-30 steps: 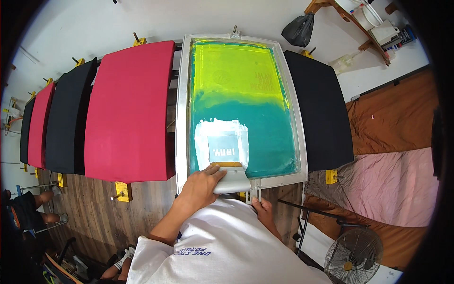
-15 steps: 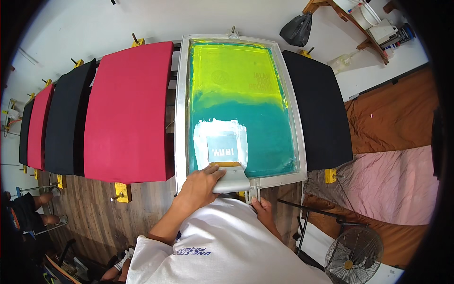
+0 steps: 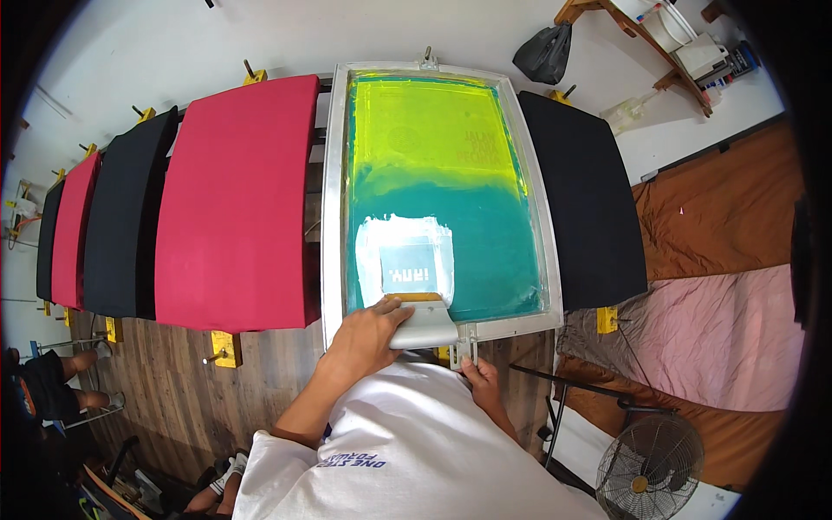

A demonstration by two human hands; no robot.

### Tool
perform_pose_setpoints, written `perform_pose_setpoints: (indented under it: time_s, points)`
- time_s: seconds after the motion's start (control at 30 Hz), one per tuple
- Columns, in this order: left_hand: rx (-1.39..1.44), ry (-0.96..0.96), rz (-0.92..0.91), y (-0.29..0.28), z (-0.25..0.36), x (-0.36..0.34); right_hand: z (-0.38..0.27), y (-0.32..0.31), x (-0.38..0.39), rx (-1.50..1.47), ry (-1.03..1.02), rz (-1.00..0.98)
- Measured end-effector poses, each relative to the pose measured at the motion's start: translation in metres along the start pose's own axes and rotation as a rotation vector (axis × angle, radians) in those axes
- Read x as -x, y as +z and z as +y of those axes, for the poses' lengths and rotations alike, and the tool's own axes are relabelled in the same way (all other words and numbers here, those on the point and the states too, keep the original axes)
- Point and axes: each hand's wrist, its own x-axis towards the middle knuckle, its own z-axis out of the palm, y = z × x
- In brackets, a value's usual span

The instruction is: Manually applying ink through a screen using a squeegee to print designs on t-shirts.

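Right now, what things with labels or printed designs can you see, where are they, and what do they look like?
Printing screen: middle, silver frame, yellow top, teal bottom, faint design.
White ink patch: near end, pale stencil marks.
Squeegee: near edge, grey, under left hand.
Shirt print: white shirt, small blue mark.
Shelf boxes: top right, too small.

Screen-printing workshop, framed mesh screen [image 3: 433,173], row of shirt platens [image 3: 234,199]

Screen [image 3: 433,165] yellow-teal; pallets [image 3: 238,199] red, black.
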Motion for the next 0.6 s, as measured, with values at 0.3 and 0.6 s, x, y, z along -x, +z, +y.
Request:
perform_pose_setpoints:
  time_s: [0.3,0.6]
  points:
    - [0.006,-0.003,-0.003,0.004,-0.004,-0.001,0.001,-0.008,-0.005,-0.014,-0.072,-0.13]
    - [-0.013,-0.05,-0.019,0.014,-0.003,-0.003,-0.019,-0.03,-0.012,0.146,0.09,-0.231]
